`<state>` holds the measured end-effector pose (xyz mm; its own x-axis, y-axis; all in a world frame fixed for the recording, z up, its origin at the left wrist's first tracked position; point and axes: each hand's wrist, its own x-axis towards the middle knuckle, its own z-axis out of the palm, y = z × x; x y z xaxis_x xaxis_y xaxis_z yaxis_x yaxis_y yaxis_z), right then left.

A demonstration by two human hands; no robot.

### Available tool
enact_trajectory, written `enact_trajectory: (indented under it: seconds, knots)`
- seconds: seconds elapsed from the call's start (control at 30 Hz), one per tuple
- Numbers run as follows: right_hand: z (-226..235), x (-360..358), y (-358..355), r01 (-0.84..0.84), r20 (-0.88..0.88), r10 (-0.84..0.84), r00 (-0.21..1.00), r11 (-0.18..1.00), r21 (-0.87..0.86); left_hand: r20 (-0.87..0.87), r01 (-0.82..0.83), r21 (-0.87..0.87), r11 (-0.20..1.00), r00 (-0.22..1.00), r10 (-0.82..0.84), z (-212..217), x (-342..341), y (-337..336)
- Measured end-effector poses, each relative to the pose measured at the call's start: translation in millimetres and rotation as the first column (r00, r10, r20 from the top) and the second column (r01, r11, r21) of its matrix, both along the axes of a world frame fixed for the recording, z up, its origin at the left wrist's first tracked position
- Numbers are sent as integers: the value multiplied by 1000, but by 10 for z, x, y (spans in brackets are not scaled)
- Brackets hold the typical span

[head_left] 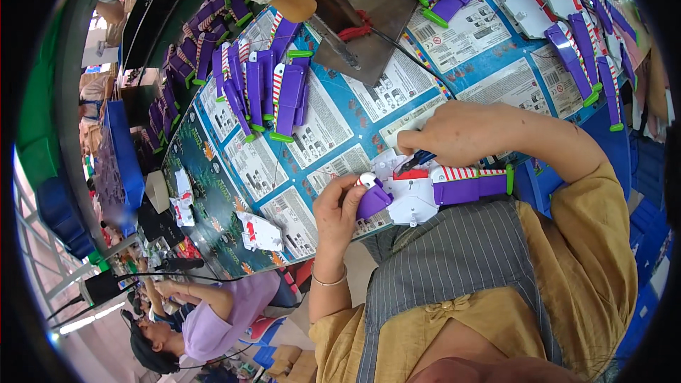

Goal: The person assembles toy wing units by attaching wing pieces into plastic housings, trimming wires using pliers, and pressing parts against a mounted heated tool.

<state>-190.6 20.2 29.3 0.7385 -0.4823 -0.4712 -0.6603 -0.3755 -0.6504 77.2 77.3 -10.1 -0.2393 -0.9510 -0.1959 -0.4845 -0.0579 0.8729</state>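
In front of me, at the near edge of the table, lies a white plastic toy wing body (413,206) with a red piece (411,174) in its middle. A purple wing arm (468,190) with a red-and-white striped edge and green tip extends to its right. My left hand (336,209) pinches the short purple wing piece (374,201) at its left end. Closed around a dark plier-like tool (414,162), my right hand (457,132) comes over the body from above. The tool's tip rests at the red piece; its jaws are too small to make out.
Purple wing assemblies (284,96) lie in heaps at the far left and far right. A dark metal plate (369,25) with a post stands at the back. Loose white parts (259,232) sit to the left. A co-worker (225,312) works at lower left.
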Motion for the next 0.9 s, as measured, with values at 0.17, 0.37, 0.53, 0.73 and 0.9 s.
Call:
enact_trajectory:
  seconds: [0.17,0.37,0.53,0.73,0.9]
  knots:
    - [-65,-116,54,97,72,-96,993,995,-16,-27,224,90,970,974,-223,138,-41,-167]
    - [-103,-131,18,95,138,-86,987,993,-66,64,295,52,954,953,-298,163,-48,-237]
    - [-118,-115,45,111,134,-102,986,992,-61,95,355,43,934,929,-357,199,-42,-304]
    - [-108,-101,51,122,120,-114,986,990,-64,136,408,93,908,899,-417,260,-65,-378]
    - [-155,-105,75,144,145,-129,981,985,-99,223,381,52,923,897,-383,309,-135,-355]
